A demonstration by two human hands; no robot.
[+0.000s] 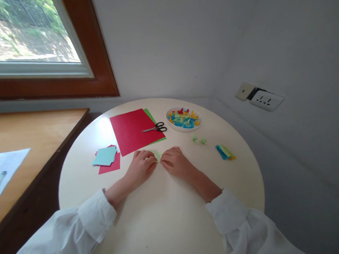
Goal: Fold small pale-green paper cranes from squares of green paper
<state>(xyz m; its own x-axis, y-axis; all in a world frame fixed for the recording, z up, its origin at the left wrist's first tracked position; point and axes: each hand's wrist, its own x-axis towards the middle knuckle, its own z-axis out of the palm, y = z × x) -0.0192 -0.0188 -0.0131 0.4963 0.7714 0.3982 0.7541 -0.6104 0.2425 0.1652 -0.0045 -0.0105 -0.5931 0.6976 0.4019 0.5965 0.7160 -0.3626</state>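
Observation:
On a round cream table [161, 216] my left hand [140, 167] and my right hand [174, 162] meet fingertip to fingertip over a small pale green piece of paper [157, 155]. Both hands have their fingers curled and pinch the paper against the tabletop. Most of the paper is hidden under the fingers. White sleeves cover both forearms.
A large red sheet [132, 130] lies over a green sheet [150, 115], with black scissors [155, 128] on top. Small blue and red squares [106, 159] lie left. A white plate [197, 123] holds several folded paper figures. Two tiny green folds [199, 140] and a stack of strips [225, 152] lie right.

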